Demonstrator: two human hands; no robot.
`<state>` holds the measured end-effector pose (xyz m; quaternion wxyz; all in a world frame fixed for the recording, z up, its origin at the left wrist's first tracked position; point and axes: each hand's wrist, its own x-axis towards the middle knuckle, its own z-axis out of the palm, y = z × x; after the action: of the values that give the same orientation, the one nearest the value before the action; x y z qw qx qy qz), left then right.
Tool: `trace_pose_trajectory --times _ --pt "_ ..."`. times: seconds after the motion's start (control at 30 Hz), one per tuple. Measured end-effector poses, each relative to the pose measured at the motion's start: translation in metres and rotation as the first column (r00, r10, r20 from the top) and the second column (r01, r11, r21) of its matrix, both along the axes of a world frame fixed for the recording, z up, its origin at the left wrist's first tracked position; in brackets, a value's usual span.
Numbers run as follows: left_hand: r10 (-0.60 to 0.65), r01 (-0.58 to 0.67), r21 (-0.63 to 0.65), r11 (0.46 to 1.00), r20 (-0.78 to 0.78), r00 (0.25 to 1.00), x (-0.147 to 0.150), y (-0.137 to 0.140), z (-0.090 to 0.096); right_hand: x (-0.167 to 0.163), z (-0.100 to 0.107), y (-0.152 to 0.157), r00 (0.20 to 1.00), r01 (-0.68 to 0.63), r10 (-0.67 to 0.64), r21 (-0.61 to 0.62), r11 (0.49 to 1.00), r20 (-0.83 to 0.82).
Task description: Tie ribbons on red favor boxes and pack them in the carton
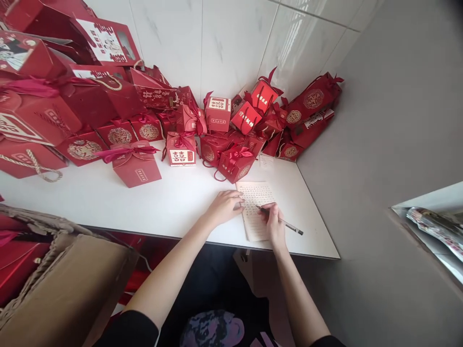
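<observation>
lined notepad (255, 224) lies on the white tabletop (307, 207), close to its front edge and toward the right end, its upper part covered with rows of handwriting and its lower lines bare. the right hand (274, 221) grasps a pen (291, 226) between thumb and fingers, the tip down at the written rows and the rear end slanting off to the right past the page. the left hand (224, 207) grips nothing; it lies palm down with its fingertips over the notepad's left edge. just behind the page sits a ribboned gift box (231, 167), and a small paper slip (266, 161) lies to its right. more red gift boxes (139, 168) are heaped along the tiled wall (235, 38), some bearing round gold medallions, others double-happiness characters. a cardboard carton (72, 279) with red boxes inside stands below at the left, and a grey panel (361, 144) rises at the right.
</observation>
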<state>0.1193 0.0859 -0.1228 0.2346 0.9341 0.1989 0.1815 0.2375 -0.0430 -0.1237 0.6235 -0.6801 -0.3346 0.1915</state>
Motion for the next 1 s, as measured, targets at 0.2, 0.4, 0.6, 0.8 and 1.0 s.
trace_pose_trajectory --times 0.2,0.4,0.6,0.8,1.0 --pt "0.0 0.0 0.013 1.0 0.003 1.0 -0.0003 -0.002 -0.001 -0.0018 0.0037 -0.0014 0.986 0.046 -0.023 -0.135 0.99 0.166" --pt "0.006 -0.006 0.016 1.0 -0.007 1.0 -0.0009 -0.0036 -0.0003 -0.0027 0.003 -0.0008 0.98 0.031 0.006 -0.185 0.982 0.2" --pt "0.015 -0.014 0.017 1.0 -0.03 0.999 -0.001 -0.0044 0.0008 -0.0013 0.0028 0.0003 0.977 0.045 -0.003 -0.193 0.98 0.212" --pt "0.011 -0.011 0.011 1.0 -0.016 1.0 -0.0021 -0.0046 0.0022 -0.002 0.0043 -0.0006 0.978 0.06 -0.02 -0.195 0.979 0.206" --pt "0.013 -0.013 0.003 1.0 -0.031 0.999 -0.0026 -0.005 0.0041 -0.002 0.0029 0.0001 0.978 0.075 -0.033 -0.201 0.977 0.205"
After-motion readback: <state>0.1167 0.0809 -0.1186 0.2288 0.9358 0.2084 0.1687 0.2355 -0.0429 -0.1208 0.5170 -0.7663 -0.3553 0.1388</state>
